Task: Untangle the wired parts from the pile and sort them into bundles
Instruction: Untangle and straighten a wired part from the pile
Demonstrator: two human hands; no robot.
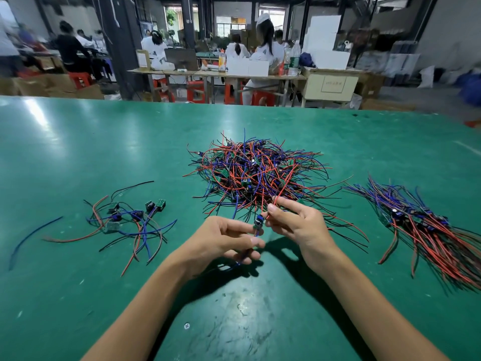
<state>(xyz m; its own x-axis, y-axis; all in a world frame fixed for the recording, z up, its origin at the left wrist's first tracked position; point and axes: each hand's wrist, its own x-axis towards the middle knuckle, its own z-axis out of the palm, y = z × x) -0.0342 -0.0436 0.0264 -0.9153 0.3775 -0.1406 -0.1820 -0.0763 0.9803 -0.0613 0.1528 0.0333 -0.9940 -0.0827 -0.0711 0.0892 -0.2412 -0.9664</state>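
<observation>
So I've got one wired part point(258, 223) up off the green table point(78, 152), held between both hands just in front of me. My left hand point(229, 239) has its grip pinched on the blue wire that hangs down below the little component, thumb on top and fingers curled under it. My right hand point(294, 222) has its grip clamped on the red wire that runs up and away from the part, thumb and forefinger pressed together on it, other fingers curled loosely behind. That red lead stretches back toward the near edge of the pile, can't really tell whether it's free of it.

The pile point(256, 170) sits straight ahead of my hands in the middle of the table, a real rat's nest of red, blue and black leads with small green boards buried in it.

Off to my right is the sorted bundle point(426, 227), wires lying roughly parallel with the components lined up near the middle and the leads fanning toward the table edge.

On my left there's a small loose group point(127, 222) of maybe half a dozen parts with wires sprawled every which way, plus one stray blue wire point(31, 237) lying on its own farther left.

Across the room, people point(263, 48) sit at other tables, mostly blurry.
</observation>
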